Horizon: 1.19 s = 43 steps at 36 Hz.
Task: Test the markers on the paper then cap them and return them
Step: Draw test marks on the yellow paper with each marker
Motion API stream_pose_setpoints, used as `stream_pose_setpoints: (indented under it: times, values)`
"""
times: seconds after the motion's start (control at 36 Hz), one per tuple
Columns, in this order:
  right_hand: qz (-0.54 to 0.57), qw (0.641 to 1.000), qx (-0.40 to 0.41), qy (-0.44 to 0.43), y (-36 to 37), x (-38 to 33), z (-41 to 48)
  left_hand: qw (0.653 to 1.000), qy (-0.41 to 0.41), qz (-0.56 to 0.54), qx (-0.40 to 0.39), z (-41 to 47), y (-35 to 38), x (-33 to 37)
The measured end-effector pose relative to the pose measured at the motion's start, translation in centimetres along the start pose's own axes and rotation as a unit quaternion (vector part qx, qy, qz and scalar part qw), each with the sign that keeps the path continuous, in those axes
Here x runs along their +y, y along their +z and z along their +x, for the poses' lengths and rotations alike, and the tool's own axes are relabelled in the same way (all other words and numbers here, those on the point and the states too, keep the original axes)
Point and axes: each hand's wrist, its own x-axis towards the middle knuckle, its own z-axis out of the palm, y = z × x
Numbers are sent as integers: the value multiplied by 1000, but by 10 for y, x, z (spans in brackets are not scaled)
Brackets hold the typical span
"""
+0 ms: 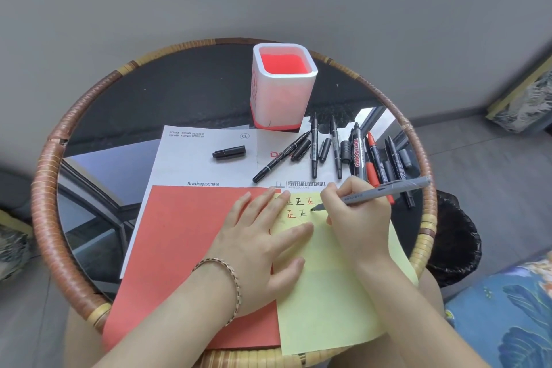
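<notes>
My right hand (355, 215) grips a grey marker (388, 190), its black tip touching the yellow paper (328, 293) beside several red and black written characters (300, 207). Fingers straight, my left hand (263, 242) presses flat on the yellow paper and the red sheet (185, 248). A loose black cap (229, 152) lies on the white leaflet (194, 158). Several uncapped black and red markers (337, 152), with loose caps among them, lie in a row behind my right hand. The white pen holder (282, 86) with a red inside stands at the back.
All of this rests on a round glass table with a wicker rim (47, 176). A black bin (457, 236) stands to the right of the table, and a blue patterned cushion (507, 317) lies at the lower right.
</notes>
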Motion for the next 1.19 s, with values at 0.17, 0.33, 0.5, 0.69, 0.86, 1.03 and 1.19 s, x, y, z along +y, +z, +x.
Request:
stream_pose_setpoints:
  times: [0.17,0.33,0.5,0.69,0.86,1.03,1.19]
  values:
    - [-9,999,31,-9,-1,1,1,1000,-2,-4,2,0,0,0]
    - [3,1000,16,-4,-1,1,1,1000,-3,-4,2,1,-1,0]
    - [-8,1000,12,-24,-2,6,1,1000,-1,-3,2,1,-1,1]
    - [0,1000,19,-10,-2,5,1,1000,-4,-3,1,1,-1,1]
    - [1,1000,23,0,-3,3,1,1000,-4,-3,3,1,-1,1]
    - [17,1000,1,9,-1,1,1,1000,-3,-2,4,1,0,1]
    - [11,1000,-9,0,-2,0,0,1000,-5,-2,-1,0,0,1]
